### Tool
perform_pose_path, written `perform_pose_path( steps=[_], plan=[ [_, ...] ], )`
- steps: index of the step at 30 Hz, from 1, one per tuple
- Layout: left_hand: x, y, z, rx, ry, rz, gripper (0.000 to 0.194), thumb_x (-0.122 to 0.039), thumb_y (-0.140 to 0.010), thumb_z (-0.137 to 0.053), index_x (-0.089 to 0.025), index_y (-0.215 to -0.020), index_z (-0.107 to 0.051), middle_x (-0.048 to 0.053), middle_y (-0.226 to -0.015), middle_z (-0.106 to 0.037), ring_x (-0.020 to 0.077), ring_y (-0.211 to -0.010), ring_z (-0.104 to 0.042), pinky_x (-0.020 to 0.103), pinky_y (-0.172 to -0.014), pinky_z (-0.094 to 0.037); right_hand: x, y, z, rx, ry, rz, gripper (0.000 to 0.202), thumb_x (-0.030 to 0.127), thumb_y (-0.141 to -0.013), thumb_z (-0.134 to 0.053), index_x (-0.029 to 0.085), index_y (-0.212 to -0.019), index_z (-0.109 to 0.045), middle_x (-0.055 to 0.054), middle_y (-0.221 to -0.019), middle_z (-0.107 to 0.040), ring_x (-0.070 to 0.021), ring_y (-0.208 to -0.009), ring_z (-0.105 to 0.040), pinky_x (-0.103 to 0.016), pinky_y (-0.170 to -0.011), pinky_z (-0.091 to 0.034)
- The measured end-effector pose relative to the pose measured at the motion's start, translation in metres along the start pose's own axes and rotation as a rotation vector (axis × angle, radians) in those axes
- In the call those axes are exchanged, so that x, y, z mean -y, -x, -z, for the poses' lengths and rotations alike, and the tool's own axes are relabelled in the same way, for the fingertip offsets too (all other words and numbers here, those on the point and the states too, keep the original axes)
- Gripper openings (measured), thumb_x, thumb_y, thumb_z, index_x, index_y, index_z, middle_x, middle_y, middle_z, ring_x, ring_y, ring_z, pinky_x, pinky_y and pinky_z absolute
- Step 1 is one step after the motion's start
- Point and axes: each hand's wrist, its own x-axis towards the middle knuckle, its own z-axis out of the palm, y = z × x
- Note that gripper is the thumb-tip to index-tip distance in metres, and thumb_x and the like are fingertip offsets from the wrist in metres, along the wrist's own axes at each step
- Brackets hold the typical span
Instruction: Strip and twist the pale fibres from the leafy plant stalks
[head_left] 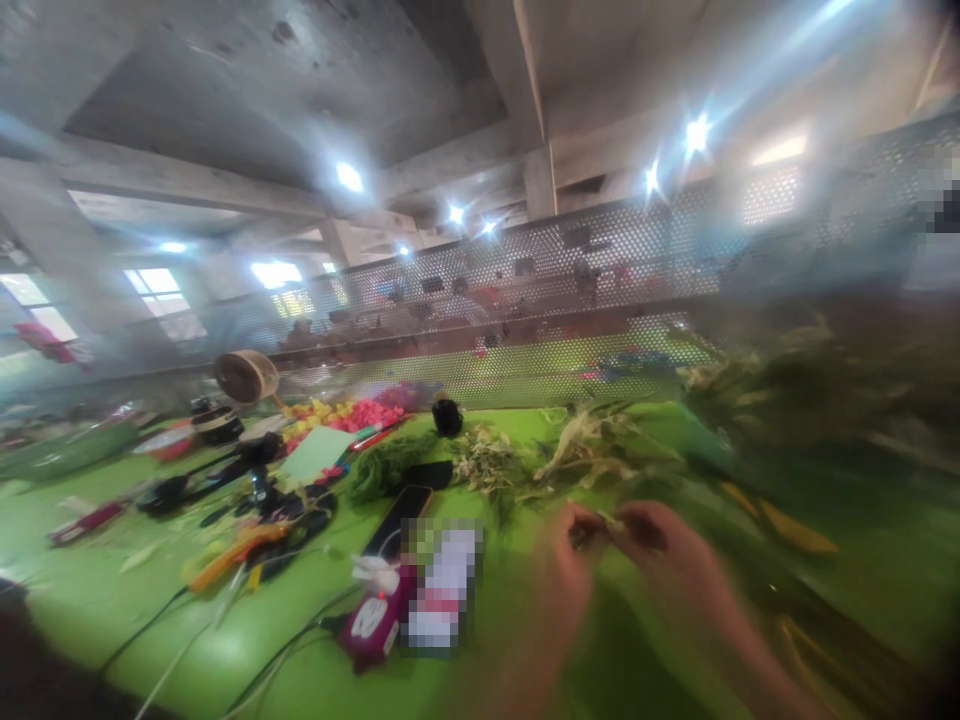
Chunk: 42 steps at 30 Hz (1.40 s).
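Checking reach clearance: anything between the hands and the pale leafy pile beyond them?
Nothing visible: just green tabletop between the left hand, right hand and the pale leafy pile. The dark phone and purple box lie left of both hands.

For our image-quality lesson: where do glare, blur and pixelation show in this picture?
In the head view, starburst glare surrounds the bright lights and sheen whitens the green tabletop; same view, the left hand, right hand and the dim leafy heap toward the right edge look blurred; same view, coarse pixel blocks mask a flat item left of the hands.
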Motion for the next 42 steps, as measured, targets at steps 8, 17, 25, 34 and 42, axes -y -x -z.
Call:
perform_pose_path(
  steps=[8, 17, 25, 34, 42],
  plan=[
    [0.003, 0.001, -0.002, -0.045, -0.068, -0.070, 0.009, -0.013, -0.075, -0.061, -0.017, -0.083, -0.063, 0.005, -0.087, -0.066, 0.0177, -0.082, -0.060, 0.031, -0.078, -0.046, 0.001, 0.003, -0.003, -0.024, -0.053, -0.001, 0.021, 0.036, -0.075, -0.061, 0.021, -0.090, -0.064, -0.004, -0.084, -0.072, -0.0216, -0.075, -0.067, -0.030, -0.066, -0.049],
    [0.006, 0.000, 0.001, 0.036, -0.143, -0.031, 0.011, -0.008, -0.078, -0.056, -0.017, -0.084, -0.057, 0.004, -0.087, -0.061, 0.0174, -0.086, -0.057, 0.030, -0.079, -0.042, -0.004, 0.001, -0.001, -0.006, 0.025, 0.033, 0.022, 0.040, -0.078, -0.060, 0.023, -0.092, -0.064, -0.004, -0.087, -0.072, -0.0210, -0.077, -0.067, -0.029, -0.067, -0.049],
    [0.002, -0.001, 0.009, 0.102, -0.394, -0.144, 0.003, -0.017, -0.086, -0.052, -0.018, -0.089, -0.054, 0.006, -0.095, -0.056, 0.0204, -0.093, -0.052, 0.032, -0.081, -0.040, -0.011, -0.002, 0.000, -0.084, 0.026, 0.034, 0.023, 0.038, -0.075, -0.061, 0.022, -0.092, -0.066, -0.005, -0.087, -0.073, -0.0216, -0.076, -0.067, -0.031, -0.068, -0.049],
    [-0.003, -0.006, 0.020, 0.228, -0.244, -0.035, 0.014, -0.024, -0.086, -0.054, -0.019, -0.099, -0.055, 0.008, -0.102, -0.058, 0.0205, -0.096, -0.053, 0.034, -0.085, -0.042, -0.003, -0.002, 0.004, -0.043, 0.038, 0.064, 0.019, 0.037, -0.076, -0.061, 0.022, -0.087, -0.065, -0.004, -0.083, -0.072, -0.0208, -0.073, -0.067, -0.030, -0.066, -0.050],
    [0.004, -0.007, 0.017, 0.358, -0.134, 0.143, 0.026, -0.038, -0.090, -0.046, -0.018, -0.095, -0.062, 0.006, -0.091, -0.063, 0.0193, -0.085, -0.054, 0.032, -0.079, -0.041, 0.004, 0.000, 0.005, 0.056, 0.019, 0.066, 0.023, 0.038, -0.072, -0.064, 0.023, -0.090, -0.067, -0.004, -0.088, -0.073, -0.0223, -0.081, -0.068, -0.032, -0.073, -0.052]
  ],
)
